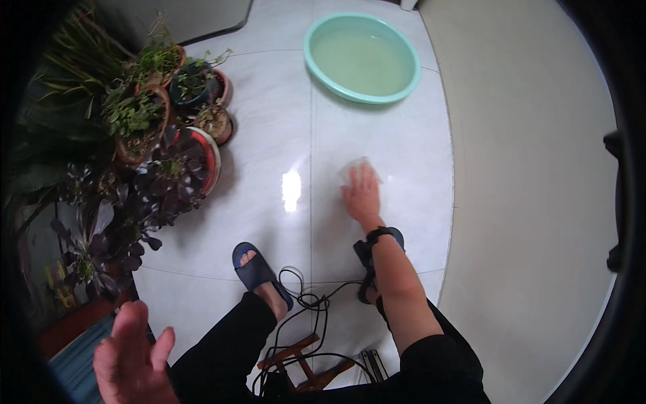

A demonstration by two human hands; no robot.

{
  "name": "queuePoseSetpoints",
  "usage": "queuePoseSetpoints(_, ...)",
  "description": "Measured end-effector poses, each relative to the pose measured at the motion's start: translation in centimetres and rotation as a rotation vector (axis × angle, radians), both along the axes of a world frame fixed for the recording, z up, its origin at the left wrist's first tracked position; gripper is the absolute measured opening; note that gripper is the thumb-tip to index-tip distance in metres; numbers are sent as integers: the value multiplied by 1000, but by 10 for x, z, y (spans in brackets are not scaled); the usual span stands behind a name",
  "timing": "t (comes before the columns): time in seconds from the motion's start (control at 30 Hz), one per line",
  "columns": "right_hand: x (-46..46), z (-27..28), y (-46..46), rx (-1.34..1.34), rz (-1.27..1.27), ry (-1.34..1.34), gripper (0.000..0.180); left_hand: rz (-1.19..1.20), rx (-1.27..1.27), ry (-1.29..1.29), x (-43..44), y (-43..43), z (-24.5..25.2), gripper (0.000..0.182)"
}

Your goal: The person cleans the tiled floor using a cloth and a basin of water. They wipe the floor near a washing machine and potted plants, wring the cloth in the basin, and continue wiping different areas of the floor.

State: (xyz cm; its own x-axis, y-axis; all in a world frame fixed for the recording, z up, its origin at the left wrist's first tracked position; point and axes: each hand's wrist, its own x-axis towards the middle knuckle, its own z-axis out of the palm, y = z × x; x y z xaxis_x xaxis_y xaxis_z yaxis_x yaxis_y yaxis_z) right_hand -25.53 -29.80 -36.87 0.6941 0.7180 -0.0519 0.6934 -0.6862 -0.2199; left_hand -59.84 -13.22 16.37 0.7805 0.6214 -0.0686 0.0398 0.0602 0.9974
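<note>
My right hand (362,199) is spread over a pale cloth (375,169), holding it down against the white tiled floor (262,136). Only the cloth's edges show around the fingers, and the hand looks slightly blurred. A black band with a small device (371,245) circles the right wrist. At the lower left, my left hand (133,353) is raised with its thumb apart from the fingers and nothing in it. Beyond the right hand stands a round mint-green plastic basin (311,65) with cloudy liquid (363,65) inside.
Several potted plants (171,166) crowd the left side, dark-leaved succulents among them. A plain beige surface (530,202) borders the tiles on the right. Black cable (315,304) lies looped between my slippered feet (255,267), near a brown wooden frame (303,366).
</note>
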Motion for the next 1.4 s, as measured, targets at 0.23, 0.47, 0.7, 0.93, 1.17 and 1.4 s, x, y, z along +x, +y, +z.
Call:
queuePoseSetpoints(0.23, 92, 2, -162, -191, -742, 153, 78, -87, 22, 10, 11, 3, -3, 78)
queuePoseSetpoints(0.47, 81, -5, -276, -197, -872, 262, 83, -130, 84, 96, 7, 13, -5, 75)
queuePoseSetpoints(0.7, 47, -16, -289, -270, -1343, 364, 85, -101, 74, 92, -13, 20, -2, 76)
queuePoseSetpoints(0.93, 88, -34, -128, -171, -853, 129, 85, -225, 57, 135, -11, 25, 4, 84)
queuePoseSetpoints(1.17, -119, 14, -7, 83, -170, 121, 71, -281, 50, 62, 2, 20, 9, 83)
queuePoseSetpoints(1.4, -223, 59, -39, 85, 427, 330, 62, 183, 95, 191, 15, 8, -8, 89)
